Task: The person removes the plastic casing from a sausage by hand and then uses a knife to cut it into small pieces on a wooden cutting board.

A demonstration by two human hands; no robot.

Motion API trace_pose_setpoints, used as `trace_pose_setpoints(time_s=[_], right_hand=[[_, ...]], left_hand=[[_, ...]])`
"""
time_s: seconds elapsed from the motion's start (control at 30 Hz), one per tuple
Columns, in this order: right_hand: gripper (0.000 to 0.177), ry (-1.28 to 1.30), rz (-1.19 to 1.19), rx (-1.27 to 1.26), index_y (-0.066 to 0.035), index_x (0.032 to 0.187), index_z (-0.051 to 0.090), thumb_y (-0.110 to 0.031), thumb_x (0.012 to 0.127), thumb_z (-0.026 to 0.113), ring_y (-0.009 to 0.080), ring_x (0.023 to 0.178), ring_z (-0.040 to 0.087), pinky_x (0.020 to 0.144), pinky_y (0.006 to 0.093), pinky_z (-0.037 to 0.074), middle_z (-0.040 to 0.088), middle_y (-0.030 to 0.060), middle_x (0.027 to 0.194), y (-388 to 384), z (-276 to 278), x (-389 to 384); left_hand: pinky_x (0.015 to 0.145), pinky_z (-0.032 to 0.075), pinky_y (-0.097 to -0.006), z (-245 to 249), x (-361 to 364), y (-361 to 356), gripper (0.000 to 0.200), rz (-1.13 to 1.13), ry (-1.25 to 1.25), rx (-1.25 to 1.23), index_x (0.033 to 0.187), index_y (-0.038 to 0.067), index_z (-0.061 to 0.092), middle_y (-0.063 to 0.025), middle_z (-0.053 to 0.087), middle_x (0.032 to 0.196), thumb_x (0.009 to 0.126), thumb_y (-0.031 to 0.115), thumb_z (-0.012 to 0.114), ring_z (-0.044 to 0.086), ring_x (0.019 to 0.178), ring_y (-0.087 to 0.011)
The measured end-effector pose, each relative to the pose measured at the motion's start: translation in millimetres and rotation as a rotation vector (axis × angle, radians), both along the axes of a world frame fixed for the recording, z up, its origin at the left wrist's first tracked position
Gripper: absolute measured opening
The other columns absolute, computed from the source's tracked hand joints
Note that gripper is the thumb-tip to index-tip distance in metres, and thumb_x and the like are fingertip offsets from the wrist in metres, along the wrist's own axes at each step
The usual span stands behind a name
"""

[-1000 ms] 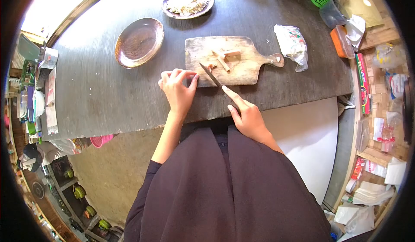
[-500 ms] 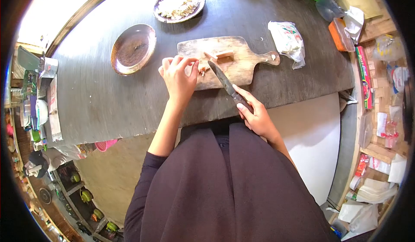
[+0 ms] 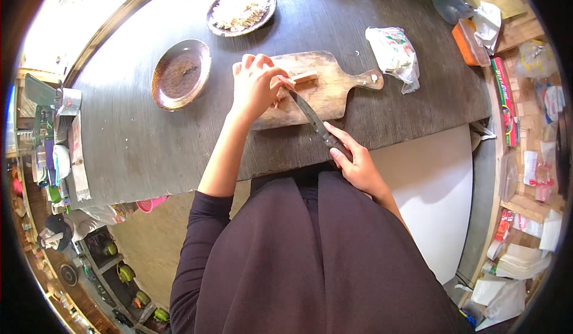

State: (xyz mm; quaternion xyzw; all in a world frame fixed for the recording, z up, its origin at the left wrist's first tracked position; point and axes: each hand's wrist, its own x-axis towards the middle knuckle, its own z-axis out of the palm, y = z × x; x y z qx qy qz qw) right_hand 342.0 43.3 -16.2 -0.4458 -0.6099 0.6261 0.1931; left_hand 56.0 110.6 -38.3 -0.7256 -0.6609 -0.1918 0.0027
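Note:
My right hand [image 3: 353, 158] is wrapped round the dark handle of a knife [image 3: 311, 117], whose blade points up and left over a wooden cutting board [image 3: 328, 89]. Over the board's left part, my left hand [image 3: 256, 86] pinches a pale brown piece [image 3: 286, 82] beside the knife tip. Small cut bits [image 3: 278, 98] lie under its fingers, partly hidden. Another pale brown stick [image 3: 305, 77] rests on the board just beyond the blade.
Behind the board stands a brown plate [image 3: 273, 7] heaped with pale cut food. An empty brown plate [image 3: 181, 74] is at the left. A white plastic bag [image 3: 393, 56] lies right of the board's handle, with an orange container [image 3: 468, 43] farther right.
My left hand has moved right and its fingers have closed on a piece near the knife tip. The knife stays in my right hand, nearly unmoved. The view has shifted slightly.

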Motion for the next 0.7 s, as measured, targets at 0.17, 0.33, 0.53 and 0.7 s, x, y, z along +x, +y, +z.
trace_pose_setpoints(time_s=[0.17, 0.33, 0.53, 0.7], right_hand=[[0.052, 0.002, 0.021, 0.040, -0.009, 0.150, 0.047, -0.008, 0.099, 0.057, 0.0270, 0.125, 0.061, 0.107, 0.0350, 0.043, 0.060, 0.0185, 0.140, 1, 3, 0], [0.053, 0.039, 0.074, 0.405, -0.017, 0.149, 0.050, -0.010, 0.097, 0.060, 0.0331, 0.107, 0.068, 0.096, 0.0374, 0.051, 0.068, 0.0157, 0.122, 4, -6, -12], [0.055, -0.352, 0.261, 0.622, -0.036, 0.145, 0.054, -0.018, 0.094, 0.064, 0.0296, 0.065, 0.061, 0.062, 0.0417, 0.052, 0.053, 0.0093, 0.078, 6, 6, -25], [0.055, -0.408, 0.296, 0.655, -0.035, 0.146, 0.053, -0.018, 0.095, 0.063, 0.0319, 0.068, 0.063, 0.065, 0.0435, 0.054, 0.057, 0.0110, 0.083, 15, 8, -28]], left_hand=[[0.098, 0.035, -0.0453, 6, -11, -7, 0.009, 0.012, -0.079, 0.054, 0.090, 0.022, 0.075, 0.0024, 0.071, 0.103, 0.082, 0.026, 0.078, 0.056, 0.110, -0.0244], [0.087, 0.044, -0.0389, 25, -34, -39, 0.010, 0.119, -0.364, 0.172, 0.089, 0.014, 0.074, 0.0017, 0.074, 0.086, 0.079, 0.013, 0.078, 0.063, 0.089, -0.0221], [0.081, 0.047, -0.0362, 29, -43, -84, 0.009, 0.259, -0.410, 0.204, 0.086, 0.009, 0.074, -0.0030, 0.074, 0.083, 0.078, 0.009, 0.079, 0.063, 0.083, -0.0228], [0.081, 0.047, -0.0361, 9, -34, -104, 0.012, 0.319, -0.484, 0.202, 0.087, 0.010, 0.075, -0.0029, 0.074, 0.081, 0.078, 0.012, 0.082, 0.063, 0.082, -0.0214]])
